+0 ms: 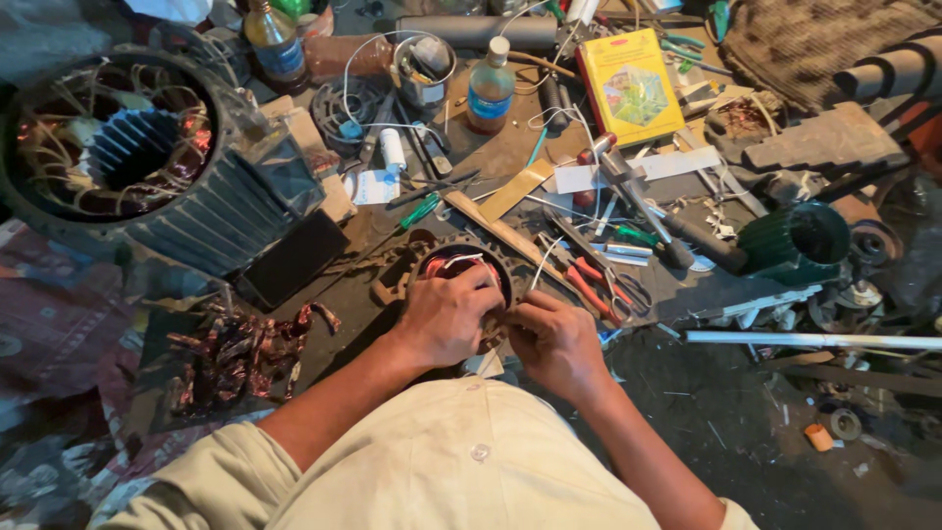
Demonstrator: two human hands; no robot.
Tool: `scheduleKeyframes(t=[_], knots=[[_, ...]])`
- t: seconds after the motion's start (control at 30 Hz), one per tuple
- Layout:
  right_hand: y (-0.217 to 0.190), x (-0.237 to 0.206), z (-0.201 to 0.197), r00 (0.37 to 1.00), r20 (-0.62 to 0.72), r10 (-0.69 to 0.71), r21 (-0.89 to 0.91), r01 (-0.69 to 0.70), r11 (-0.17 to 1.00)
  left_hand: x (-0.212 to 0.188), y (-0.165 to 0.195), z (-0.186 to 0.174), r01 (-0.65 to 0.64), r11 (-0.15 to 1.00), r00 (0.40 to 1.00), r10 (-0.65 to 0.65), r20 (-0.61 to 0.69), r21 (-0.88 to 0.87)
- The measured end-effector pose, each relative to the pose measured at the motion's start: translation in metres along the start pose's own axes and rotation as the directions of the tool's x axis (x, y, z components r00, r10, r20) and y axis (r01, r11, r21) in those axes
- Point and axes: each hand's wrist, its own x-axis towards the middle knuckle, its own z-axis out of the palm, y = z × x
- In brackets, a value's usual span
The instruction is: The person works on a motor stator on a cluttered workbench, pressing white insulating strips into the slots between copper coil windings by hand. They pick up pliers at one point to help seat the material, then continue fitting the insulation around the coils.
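1. Small motor stator [461, 270] sits on the worktop [510, 147] at centre, copper windings showing red inside.
2. Left hand [446, 316] curled closed over the stator's 6 o'clock rim, fingers pinching a white lead wire [543, 263] (exact grip partly hidden).
3. Right hand [556, 344] at 4 o'clock — fingertips pinched shut on the same spot.
4. Judgement: keep the stator steadied, work the winding gently — thin wire kinks easily.
5. Pliers [589, 285] lie at 3 o'clock.

Pliers [592, 282] right of small stator [461, 265]
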Motion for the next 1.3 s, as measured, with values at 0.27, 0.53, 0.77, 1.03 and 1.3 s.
scheduleKeyframes(t=[0.27, 0.53, 0.77, 1.03, 1.3], knots=[[0.021, -0.015, -0.050, 0.910, -0.302, 0.282, 0.224, -0.220, 0.949, -0.003, 0.002, -0.005, -0.023, 0.998, 1.000, 0.022, -0.020, -0.051], [0.089, -0.062, -0.070, 0.788, -0.194, 0.584, 0.180, -0.557, 0.811, 0.022, 0.032, -0.023, -0.175, 0.969, 0.985, 0.174, -0.019, -0.176], [0.175, -0.006, -0.075, 0.898, -0.093, 0.431, -0.229, -0.440, 0.868, 0.041, 0.074, -0.057, 0.084, 0.974, 0.957, -0.138, -0.255, -0.211], [0.218, 0.032, -0.049, 0.902, 0.249, 0.353, -0.571, -0.157, 0.806, -0.042, 0.082, -0.051, 0.508, 0.860, 0.755, -0.476, -0.452, -0.056], [0.242, 0.037, -0.051, 0.895, 0.348, 0.278, -0.661, 0.024, 0.750, -0.068, 0.100, -0.015, 0.633, 0.769, 0.734, -0.558, -0.387, 0.089]])
